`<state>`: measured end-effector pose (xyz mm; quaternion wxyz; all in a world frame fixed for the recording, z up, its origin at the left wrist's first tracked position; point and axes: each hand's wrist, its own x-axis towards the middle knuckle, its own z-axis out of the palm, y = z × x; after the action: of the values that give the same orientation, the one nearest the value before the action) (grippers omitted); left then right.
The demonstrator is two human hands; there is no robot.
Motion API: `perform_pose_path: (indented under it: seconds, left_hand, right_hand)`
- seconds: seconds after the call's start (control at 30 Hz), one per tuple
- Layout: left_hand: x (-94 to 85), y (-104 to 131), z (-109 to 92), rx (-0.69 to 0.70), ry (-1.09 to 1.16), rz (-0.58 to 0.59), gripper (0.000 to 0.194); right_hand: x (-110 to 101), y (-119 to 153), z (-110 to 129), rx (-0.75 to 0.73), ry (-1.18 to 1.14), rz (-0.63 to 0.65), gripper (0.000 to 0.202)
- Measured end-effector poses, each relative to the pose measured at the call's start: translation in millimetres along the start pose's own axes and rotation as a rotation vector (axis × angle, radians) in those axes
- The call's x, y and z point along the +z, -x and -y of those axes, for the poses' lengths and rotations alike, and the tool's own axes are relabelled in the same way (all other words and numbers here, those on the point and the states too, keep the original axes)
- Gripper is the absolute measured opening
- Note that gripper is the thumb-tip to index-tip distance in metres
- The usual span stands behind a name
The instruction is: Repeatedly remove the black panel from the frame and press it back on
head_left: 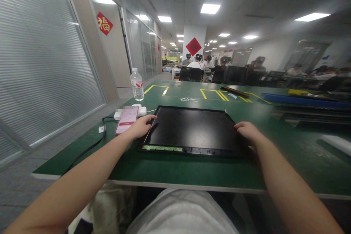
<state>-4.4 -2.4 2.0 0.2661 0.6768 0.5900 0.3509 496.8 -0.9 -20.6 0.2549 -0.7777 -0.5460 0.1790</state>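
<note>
A flat black display panel [192, 128] lies on the green table [186, 172] in front of me, its dark face up. Along its near edge runs a narrow strip, light green on the left half and dark on the right. My left hand [142, 126] grips the panel's left edge, thumb on top and the other fingers partly hidden. On the opposite side my right hand [248, 131] is closed round the right edge, with its lower fingers out of sight.
Left of the panel lie a phone [127, 120], a white charger [142, 110] and a black cable [91, 146]. A water bottle [137, 85] stands behind them. Long dark bars and a blue strip [301, 100] lie at the right. People sit farther back.
</note>
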Motion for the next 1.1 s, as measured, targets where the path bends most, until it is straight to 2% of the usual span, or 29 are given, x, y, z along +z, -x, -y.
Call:
perform_pose_path:
  seconds: [0.2, 0.27, 0.4, 0.73, 0.9, 1.1]
  left_hand:
    - [0.9, 9.1, -19.3, -0.143, 0.481, 0.024, 0.052]
    - [0.1, 11.5, -24.8, -0.198, 0.554, 0.018, 0.055]
    - [-1.1, 12.5, -28.5, -0.234, 0.609, -0.014, 0.057]
    - [4.5, 9.9, -25.7, -0.305, 0.693, -0.026, 0.048]
    - [2.2, 13.4, -34.1, -0.420, 0.714, 0.008, 0.064]
    - [1.5, 13.9, -37.4, -0.453, 0.806, 0.056, 0.071]
  right_hand:
    - [-1.3, 4.2, 5.2, 0.022, -0.003, 0.005, 0.043]
    - [-2.6, 6.5, 8.1, 0.020, 0.026, -0.006, 0.042]
    - [-4.4, 10.2, 11.9, 0.022, 0.046, -0.012, 0.041]
    - [-3.8, 9.6, 11.4, 0.021, 0.061, -0.015, 0.038]
    - [-3.0, 10.5, 10.5, 0.017, 0.038, 0.024, 0.035]
    - [-6.1, 15.4, 17.1, 0.029, 0.104, 0.002, 0.038]
